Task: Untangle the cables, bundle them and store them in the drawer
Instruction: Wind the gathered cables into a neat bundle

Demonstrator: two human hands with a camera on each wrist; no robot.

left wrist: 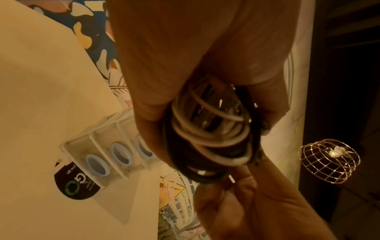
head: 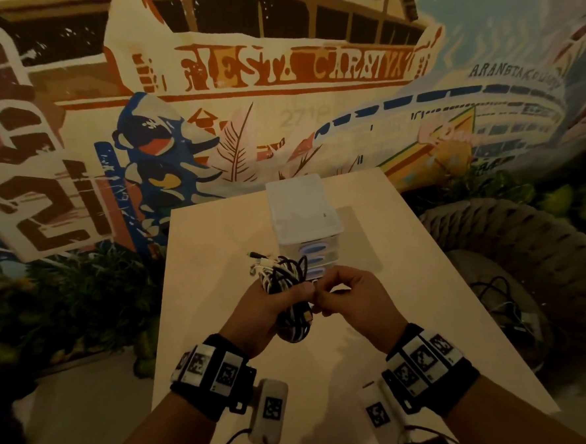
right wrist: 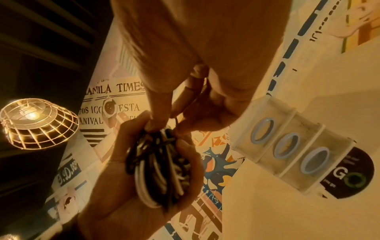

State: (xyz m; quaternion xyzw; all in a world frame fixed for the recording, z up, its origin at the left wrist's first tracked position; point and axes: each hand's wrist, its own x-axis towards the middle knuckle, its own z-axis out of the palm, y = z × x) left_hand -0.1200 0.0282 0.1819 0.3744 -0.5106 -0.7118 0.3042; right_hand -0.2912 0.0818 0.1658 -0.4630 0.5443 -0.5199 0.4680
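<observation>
Left hand (head: pixel 256 313) grips a coiled bundle of black and white cables (head: pixel 287 290), held above the pale counter (head: pixel 211 247) at centre frame. Right hand (head: pixel 354 300) pinches a black strand at the bundle's right side. The small clear plastic drawer unit with blue oval handles (head: pixel 305 217) stands just behind, drawers shut.

drawer unit (head: pixel 305 217) blocks table's (head: pixel 217 247) centre.

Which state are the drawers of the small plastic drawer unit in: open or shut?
Shut. All three visible drawer fronts sit flush in the drawer unit, none pulled out, while both hands are on the cable bundle.
</observation>
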